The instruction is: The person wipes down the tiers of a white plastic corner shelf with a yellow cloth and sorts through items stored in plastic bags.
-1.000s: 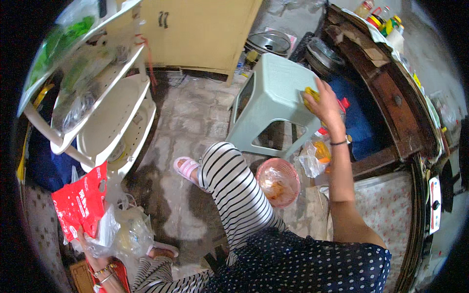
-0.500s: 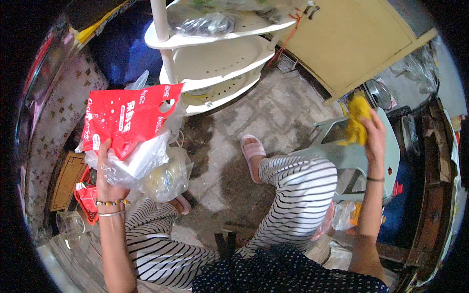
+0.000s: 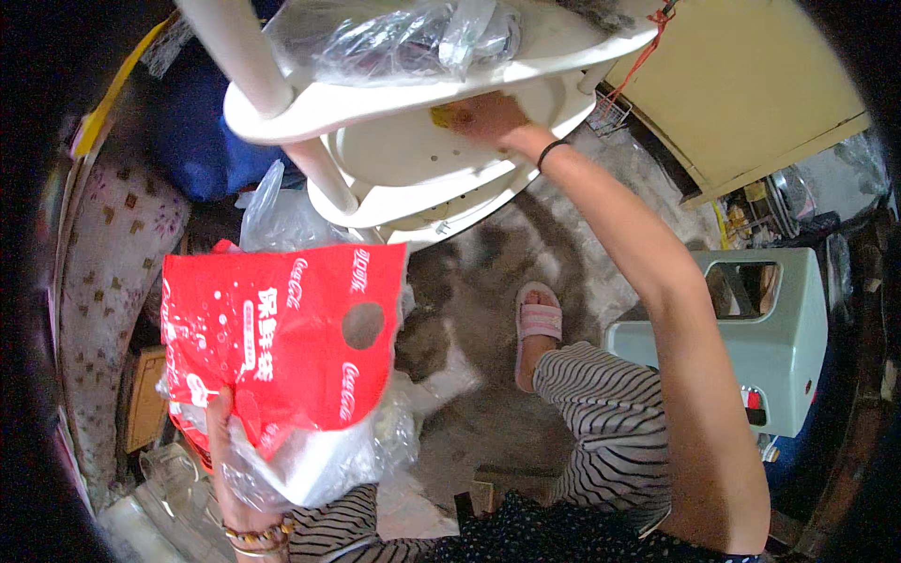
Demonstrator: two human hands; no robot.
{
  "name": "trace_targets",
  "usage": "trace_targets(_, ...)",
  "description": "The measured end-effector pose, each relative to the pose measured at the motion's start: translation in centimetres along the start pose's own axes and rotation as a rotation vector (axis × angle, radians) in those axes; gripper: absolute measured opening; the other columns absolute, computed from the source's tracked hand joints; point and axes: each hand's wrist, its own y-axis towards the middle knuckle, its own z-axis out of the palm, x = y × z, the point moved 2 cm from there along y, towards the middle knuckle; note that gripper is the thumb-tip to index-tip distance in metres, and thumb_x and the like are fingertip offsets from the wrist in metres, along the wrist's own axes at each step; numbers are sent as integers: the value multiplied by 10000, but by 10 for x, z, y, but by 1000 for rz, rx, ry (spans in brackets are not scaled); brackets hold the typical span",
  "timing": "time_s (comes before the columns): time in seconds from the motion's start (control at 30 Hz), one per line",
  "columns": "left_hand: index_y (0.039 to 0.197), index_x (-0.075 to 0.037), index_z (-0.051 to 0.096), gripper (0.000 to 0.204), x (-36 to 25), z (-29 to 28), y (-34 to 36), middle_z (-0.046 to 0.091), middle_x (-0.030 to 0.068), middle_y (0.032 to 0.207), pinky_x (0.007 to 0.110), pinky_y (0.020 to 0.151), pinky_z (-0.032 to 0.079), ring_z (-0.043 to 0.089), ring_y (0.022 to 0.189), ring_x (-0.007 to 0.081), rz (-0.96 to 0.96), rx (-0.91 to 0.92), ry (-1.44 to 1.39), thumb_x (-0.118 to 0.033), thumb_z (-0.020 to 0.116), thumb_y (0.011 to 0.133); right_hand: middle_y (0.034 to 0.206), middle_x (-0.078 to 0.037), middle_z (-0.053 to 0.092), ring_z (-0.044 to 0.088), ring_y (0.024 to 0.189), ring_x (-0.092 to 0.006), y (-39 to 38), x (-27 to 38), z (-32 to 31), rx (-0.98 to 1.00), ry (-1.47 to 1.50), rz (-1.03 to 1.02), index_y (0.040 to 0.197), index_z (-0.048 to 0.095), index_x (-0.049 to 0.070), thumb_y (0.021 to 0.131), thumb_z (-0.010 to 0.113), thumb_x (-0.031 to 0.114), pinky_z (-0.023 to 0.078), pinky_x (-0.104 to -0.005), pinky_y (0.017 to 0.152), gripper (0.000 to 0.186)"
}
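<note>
My left hand (image 3: 221,441) is closed round a red plastic bag (image 3: 310,338) with white print and a round hole, bunched together with clear and white plastic bags (image 3: 324,474). Reaching out to the far middle, my right hand (image 3: 493,120) is closed on a yellow cloth (image 3: 446,115), of which only a small part shows. That hand is over the perforated middle tier (image 3: 385,155) of a white plastic shelf rack (image 3: 272,113), under its upper tier. Whether the cloth touches the surface I cannot tell.
Clear plastic packages (image 3: 404,42) lie on the rack's upper tier. A cream cabinet (image 3: 751,84) stands at the far right. Nearer on the right is a pale green plastic stool (image 3: 798,338). A patterned panel (image 3: 122,281) lines the left side.
My right hand has swung from the right side, above the stool, leftward to the rack with the yellow cloth. The view is closer to the rack; the red bag stays in my left hand.
</note>
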Motion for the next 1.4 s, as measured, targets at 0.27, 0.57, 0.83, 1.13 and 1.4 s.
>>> trace_targets(0.27,1312,-70,392,549,-1,16,32,474,111,1294,444,934,442,496,1142,272,55,-69,75,-341,550,862,1049,-129,622,614,924,-336,24,-57,33,-131,-77,-93,1097,577,168,858,433,371,503,-490,768,345)
trace_targets(0.57,1312,-64,390,551,3,18,46,466,114,1301,444,936,440,492,1148,274,61,-98,151,-340,548,863,934,-175,633,634,783,-374,35,-76,37,-154,-202,-360,1085,539,121,869,409,308,525,-520,647,314)
trace_targets(0.83,1313,-59,388,552,-3,14,15,460,116,1308,445,937,439,488,1153,275,79,-171,215,-340,546,865,964,-185,634,626,840,-374,10,0,10,-9,22,-383,976,596,92,883,403,340,504,-483,726,328)
trace_targets(1.13,1314,-53,386,554,-9,13,11,452,119,1315,446,938,437,484,1158,277,86,-163,300,-340,545,867,1059,-87,617,587,1003,-263,12,4,-8,224,-148,-258,1051,655,210,772,547,93,469,-393,863,321)
trace_targets(1.4,1314,-48,384,556,-8,18,6,446,121,1322,447,939,435,480,1163,279,101,-110,371,-340,543,869,908,-144,630,613,858,-321,47,18,16,-364,-273,-167,872,618,97,829,486,268,479,-479,681,220)
